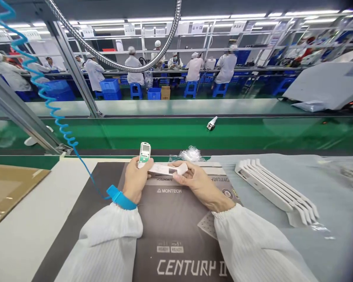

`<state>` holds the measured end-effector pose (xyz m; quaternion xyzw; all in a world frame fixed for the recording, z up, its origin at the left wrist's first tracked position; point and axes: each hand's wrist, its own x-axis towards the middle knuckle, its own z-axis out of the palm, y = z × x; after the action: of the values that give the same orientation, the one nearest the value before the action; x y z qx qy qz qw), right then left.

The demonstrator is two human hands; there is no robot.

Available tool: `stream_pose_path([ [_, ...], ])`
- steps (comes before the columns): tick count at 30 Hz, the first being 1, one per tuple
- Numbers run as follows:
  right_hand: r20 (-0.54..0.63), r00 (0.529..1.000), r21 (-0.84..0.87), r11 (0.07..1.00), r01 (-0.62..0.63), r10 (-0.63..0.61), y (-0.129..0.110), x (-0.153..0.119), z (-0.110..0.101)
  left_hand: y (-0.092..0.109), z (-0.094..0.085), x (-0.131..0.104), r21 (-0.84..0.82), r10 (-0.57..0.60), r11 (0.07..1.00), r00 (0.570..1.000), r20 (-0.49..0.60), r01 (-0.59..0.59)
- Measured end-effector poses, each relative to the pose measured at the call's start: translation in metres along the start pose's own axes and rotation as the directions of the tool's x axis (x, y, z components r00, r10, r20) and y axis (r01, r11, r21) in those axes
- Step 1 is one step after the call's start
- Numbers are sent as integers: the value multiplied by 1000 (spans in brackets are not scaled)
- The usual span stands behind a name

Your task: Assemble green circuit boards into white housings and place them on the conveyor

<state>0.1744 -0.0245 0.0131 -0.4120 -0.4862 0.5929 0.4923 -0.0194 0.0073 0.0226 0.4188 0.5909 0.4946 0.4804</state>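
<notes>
My left hand [137, 174] is closed around a small white device with a screen and a green circuit board [144, 153], which stands upright between thumb and fingers. A long white plastic cover [161, 169] stretches from beside the left thumb to my right hand [195, 180], whose fingers pinch its far end near a dark window. I cannot tell whether the cover and the device are joined. Both hands hover over a dark printed cardboard box [176, 219]. On my left wrist sits a blue strap [121, 197].
A row of white plastic covers [273, 192] lies on the grey mat at right. Crumpled clear film [191, 154] is behind my hands. A white part [212, 123] rests on the green conveyor [170, 133]. The blue coiled cord [54, 109] hangs at left, running to my wrist strap.
</notes>
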Motion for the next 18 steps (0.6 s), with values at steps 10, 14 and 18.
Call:
stream_pose_path([
  [10, -116, 986, 34, 992, 120, -116, -4, 0, -6, 6, 0, -12, 207, 394, 855, 855, 339, -476],
  [14, -109, 981, 64, 984, 166, -159, -3, 0, -4, 1, 15, -24, 193, 319, 868, 810, 492, -459],
  [18, -167, 979, 159, 977, 140, -114, -1, 3, 2, -5, 23, -33, 238, 390, 814, 801, 455, -531],
])
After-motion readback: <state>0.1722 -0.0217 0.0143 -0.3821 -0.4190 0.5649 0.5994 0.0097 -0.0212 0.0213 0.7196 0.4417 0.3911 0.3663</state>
